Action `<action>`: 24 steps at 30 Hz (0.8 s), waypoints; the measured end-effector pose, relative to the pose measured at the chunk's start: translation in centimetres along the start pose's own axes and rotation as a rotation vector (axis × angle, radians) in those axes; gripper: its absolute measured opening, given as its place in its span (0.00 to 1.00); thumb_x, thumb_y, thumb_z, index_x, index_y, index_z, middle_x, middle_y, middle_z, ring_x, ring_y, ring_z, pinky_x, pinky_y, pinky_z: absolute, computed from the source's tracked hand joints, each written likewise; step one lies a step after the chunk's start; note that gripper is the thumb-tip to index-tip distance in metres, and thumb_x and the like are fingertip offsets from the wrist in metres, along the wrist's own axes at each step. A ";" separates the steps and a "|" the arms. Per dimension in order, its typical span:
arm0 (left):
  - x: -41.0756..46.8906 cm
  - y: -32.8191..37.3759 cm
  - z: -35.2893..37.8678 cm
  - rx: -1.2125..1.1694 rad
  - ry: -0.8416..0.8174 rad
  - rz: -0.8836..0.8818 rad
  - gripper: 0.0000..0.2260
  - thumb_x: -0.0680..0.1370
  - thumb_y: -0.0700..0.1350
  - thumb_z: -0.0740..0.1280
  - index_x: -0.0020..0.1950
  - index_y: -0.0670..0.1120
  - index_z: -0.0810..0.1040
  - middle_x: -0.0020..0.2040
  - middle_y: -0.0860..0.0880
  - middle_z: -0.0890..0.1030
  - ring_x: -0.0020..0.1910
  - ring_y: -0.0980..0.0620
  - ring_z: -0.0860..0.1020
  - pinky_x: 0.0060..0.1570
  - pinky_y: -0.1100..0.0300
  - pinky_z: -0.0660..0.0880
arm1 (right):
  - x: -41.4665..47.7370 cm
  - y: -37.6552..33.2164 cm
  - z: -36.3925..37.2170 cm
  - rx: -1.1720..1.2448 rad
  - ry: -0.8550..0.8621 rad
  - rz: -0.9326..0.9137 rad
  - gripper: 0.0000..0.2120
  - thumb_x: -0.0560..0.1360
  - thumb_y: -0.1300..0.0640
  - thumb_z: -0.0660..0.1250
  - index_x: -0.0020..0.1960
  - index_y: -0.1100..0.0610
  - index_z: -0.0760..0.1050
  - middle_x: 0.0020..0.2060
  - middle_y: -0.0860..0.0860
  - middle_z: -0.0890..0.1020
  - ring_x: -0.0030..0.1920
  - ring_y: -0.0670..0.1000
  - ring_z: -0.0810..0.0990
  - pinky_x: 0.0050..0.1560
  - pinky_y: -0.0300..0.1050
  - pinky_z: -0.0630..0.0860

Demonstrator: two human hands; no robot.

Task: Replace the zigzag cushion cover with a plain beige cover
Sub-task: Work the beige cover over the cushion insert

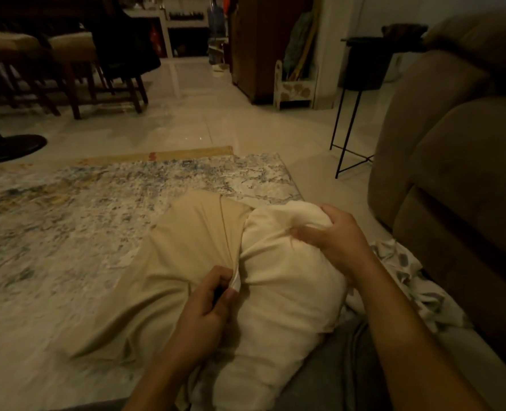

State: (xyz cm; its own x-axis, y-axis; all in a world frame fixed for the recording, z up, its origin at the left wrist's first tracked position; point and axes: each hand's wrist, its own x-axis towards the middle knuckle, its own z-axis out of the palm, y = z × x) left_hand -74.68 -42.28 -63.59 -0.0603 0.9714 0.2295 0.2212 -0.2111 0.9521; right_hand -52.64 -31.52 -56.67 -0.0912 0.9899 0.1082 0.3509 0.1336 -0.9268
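A white cushion insert (287,280) lies across my lap, its left part inside a plain beige cover (186,250). My left hand (207,304) pinches the open edge of the beige cover at the middle of the cushion. My right hand (334,232) grips the far upper corner of the white insert. A crumpled white cover with grey markings (406,268) lies on the floor to the right, partly hidden by my right arm.
A mottled rug (97,209) covers the floor ahead. A brown sofa (459,173) stands close on the right, with a black wire-legged stand (355,120) beyond it. Wooden chairs (77,69) and a fan base (8,148) are at far left.
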 end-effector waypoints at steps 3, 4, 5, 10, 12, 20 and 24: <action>1.4 2.3 -0.8 -0.009 0.083 0.034 0.05 0.78 0.48 0.63 0.50 0.47 0.75 0.43 0.43 0.78 0.41 0.47 0.75 0.44 0.54 0.73 | -0.4 -4.8 1.2 0.045 0.096 -0.338 0.17 0.68 0.65 0.77 0.52 0.50 0.80 0.43 0.39 0.82 0.41 0.33 0.79 0.40 0.26 0.71; 1.7 3.1 -1.2 -0.025 0.093 0.042 0.05 0.79 0.47 0.63 0.50 0.46 0.75 0.44 0.42 0.78 0.43 0.45 0.76 0.46 0.53 0.73 | -0.7 -6.5 1.4 0.035 0.113 -0.436 0.19 0.67 0.65 0.77 0.54 0.49 0.79 0.45 0.37 0.81 0.44 0.31 0.79 0.43 0.25 0.71; 1.9 3.8 -1.7 -0.041 0.091 0.042 0.05 0.80 0.46 0.64 0.51 0.46 0.76 0.45 0.43 0.79 0.45 0.44 0.78 0.47 0.51 0.74 | -0.9 -8.2 1.3 0.007 0.118 -0.531 0.20 0.67 0.62 0.77 0.55 0.47 0.78 0.47 0.36 0.80 0.46 0.30 0.78 0.47 0.24 0.71; 2.1 7.2 -4.7 0.114 0.120 -0.013 0.09 0.78 0.49 0.70 0.48 0.43 0.83 0.43 0.45 0.85 0.43 0.47 0.83 0.46 0.45 0.79 | -2.3 -13.4 0.1 -0.422 0.018 -0.957 0.20 0.68 0.43 0.71 0.59 0.46 0.79 0.49 0.48 0.79 0.50 0.49 0.78 0.49 0.47 0.77; 2.2 8.3 -6.5 0.253 0.343 -0.012 0.12 0.77 0.54 0.69 0.40 0.47 0.83 0.35 0.47 0.83 0.34 0.53 0.81 0.36 0.51 0.76 | -3.2 -12.8 0.4 -0.620 0.030 -1.009 0.20 0.69 0.39 0.68 0.58 0.46 0.81 0.50 0.51 0.79 0.48 0.54 0.77 0.44 0.52 0.76; 2.7 7.9 -8.5 0.856 0.118 -0.354 0.14 0.75 0.68 0.62 0.55 0.63 0.75 0.49 0.58 0.81 0.48 0.54 0.79 0.51 0.51 0.78 | -9.4 -7.3 2.4 -1.051 -0.430 -0.436 0.30 0.62 0.27 0.62 0.62 0.31 0.61 0.53 0.36 0.67 0.55 0.44 0.67 0.59 0.50 0.62; -1.6 6.8 -8.4 0.722 -0.182 -0.392 0.13 0.77 0.63 0.62 0.59 0.62 0.76 0.51 0.57 0.78 0.52 0.54 0.76 0.55 0.52 0.75 | -12.6 -7.0 3.9 -1.119 -0.500 -0.380 0.33 0.60 0.23 0.59 0.62 0.33 0.60 0.56 0.39 0.66 0.60 0.46 0.67 0.70 0.57 0.50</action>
State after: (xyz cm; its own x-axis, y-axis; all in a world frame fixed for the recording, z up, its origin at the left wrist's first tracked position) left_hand -81.21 -46.19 -55.82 -0.1186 0.9754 -0.1857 0.7890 0.2061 0.5788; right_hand -57.60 -45.15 -52.94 -0.6107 0.7885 -0.0736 0.7917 0.6099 -0.0352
